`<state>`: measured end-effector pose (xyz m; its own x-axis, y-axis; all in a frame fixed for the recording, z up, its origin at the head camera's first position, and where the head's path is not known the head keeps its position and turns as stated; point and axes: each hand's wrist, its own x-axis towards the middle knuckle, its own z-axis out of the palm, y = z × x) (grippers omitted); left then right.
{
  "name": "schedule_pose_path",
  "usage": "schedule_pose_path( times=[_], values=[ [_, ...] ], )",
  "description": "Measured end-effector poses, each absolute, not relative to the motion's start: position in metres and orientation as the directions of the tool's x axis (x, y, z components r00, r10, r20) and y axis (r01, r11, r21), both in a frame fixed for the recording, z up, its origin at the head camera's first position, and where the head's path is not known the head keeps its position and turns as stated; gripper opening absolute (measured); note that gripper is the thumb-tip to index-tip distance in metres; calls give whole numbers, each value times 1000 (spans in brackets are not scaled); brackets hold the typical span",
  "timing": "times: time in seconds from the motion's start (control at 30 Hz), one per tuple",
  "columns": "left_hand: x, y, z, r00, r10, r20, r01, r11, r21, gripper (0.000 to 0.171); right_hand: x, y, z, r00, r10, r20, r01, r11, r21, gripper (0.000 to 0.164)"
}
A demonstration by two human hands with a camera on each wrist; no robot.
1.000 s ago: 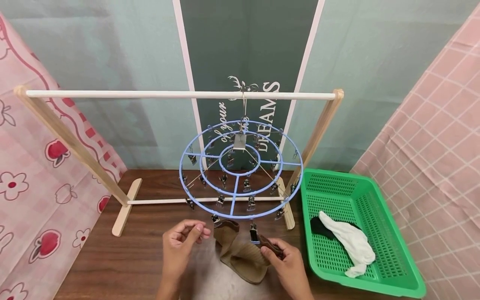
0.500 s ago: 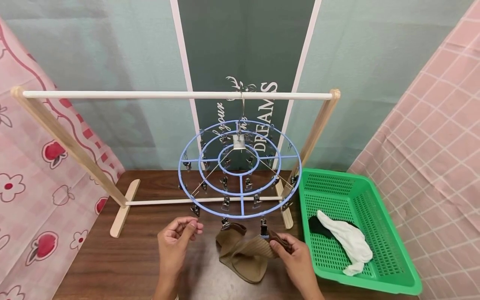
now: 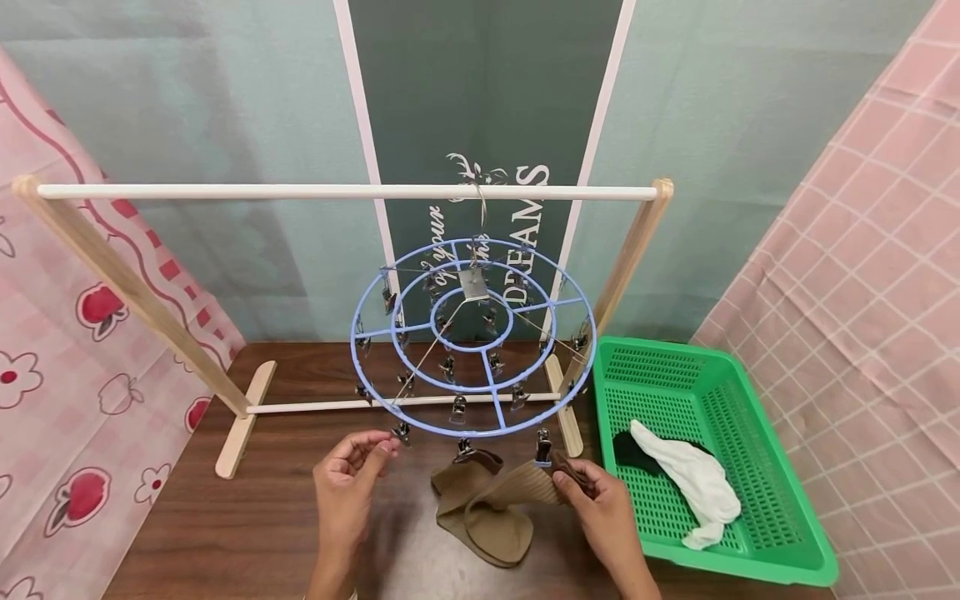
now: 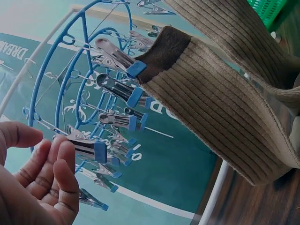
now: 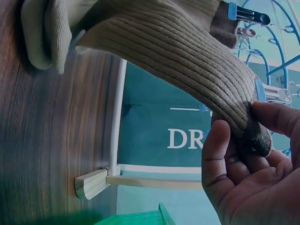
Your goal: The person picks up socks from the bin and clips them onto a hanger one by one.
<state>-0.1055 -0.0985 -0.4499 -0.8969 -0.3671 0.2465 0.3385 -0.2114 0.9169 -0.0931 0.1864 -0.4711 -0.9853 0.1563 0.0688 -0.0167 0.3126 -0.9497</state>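
Observation:
Two brown ribbed socks hang from a round blue clip hanger (image 3: 495, 431). The left sock (image 4: 220, 108) is held at its dark cuff by a metal clip (image 3: 465, 452) with blue tips. My right hand (image 3: 600, 504) pinches the dark cuff of the right sock (image 5: 183, 56), where another clip (image 5: 276, 93) bites beside the thumb. The feet of the socks overlap low in the head view. My left hand (image 3: 348, 475) is loosely curled, with no sock in it. Its fingertips are right at an unused clip (image 4: 89, 149), overlapping the handle end in the left wrist view.
The hanger hooks over the white bar (image 3: 247, 192) of a wooden stand (image 3: 142, 292) on a brown table (image 3: 180, 517). At right, a green basket (image 3: 780, 467) contains a white sock (image 3: 686, 483) over a black cloth item (image 3: 633, 452). Patterned curtains border both sides.
The hanger has turned, bringing its front clips to the right. My right hand has shifted right and slightly up with the sock cuff; my left hand has drifted slightly left.

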Motion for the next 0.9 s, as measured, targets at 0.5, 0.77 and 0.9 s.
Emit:
schedule_pose_path(
  times=[0.5,0.77,0.9],
  values=[
    [-111,-94,-455,-947,-211,244,276,-138,951,35,-101,199,-473,-979,155,135,-67,383,-921,10],
    [-112,-92,-458,-950,-125,286,303,-141,943,34,-108,203,-475,-977,161,143,-68,399,-914,11],
    [-112,-92,-459,-946,-98,309,322,-162,933,32,-111,205,-476,-977,164,135,-53,428,-902,11]
  ],
)
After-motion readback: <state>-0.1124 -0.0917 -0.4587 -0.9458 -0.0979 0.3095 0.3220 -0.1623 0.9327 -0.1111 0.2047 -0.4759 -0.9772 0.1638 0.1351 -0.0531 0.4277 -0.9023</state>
